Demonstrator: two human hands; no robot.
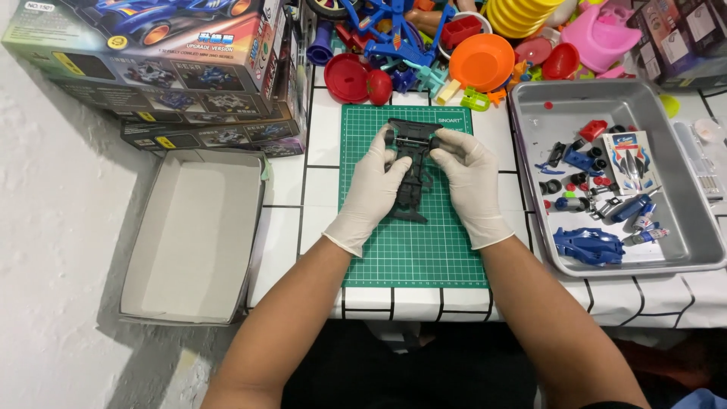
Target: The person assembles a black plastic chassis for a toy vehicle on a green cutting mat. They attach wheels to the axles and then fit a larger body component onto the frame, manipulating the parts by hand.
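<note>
Both my hands wear white gloves and hold a black toy car chassis [413,178] over a green cutting mat [413,242]. My left hand [372,189] grips the chassis from its left side, thumb near a small black wheel at the top end. On the right side, my right hand [471,182] holds it with fingertips at the opposite wheel. The chassis lies lengthwise, its lower end resting on the mat.
A metal tray [681,227] at the right holds a blue car body [589,245], a sticker sheet and several small parts. An empty cardboard box lid [193,235] lies at the left, stacked toy car boxes [174,68] behind it. Colourful plastic toys [469,45] crowd the back.
</note>
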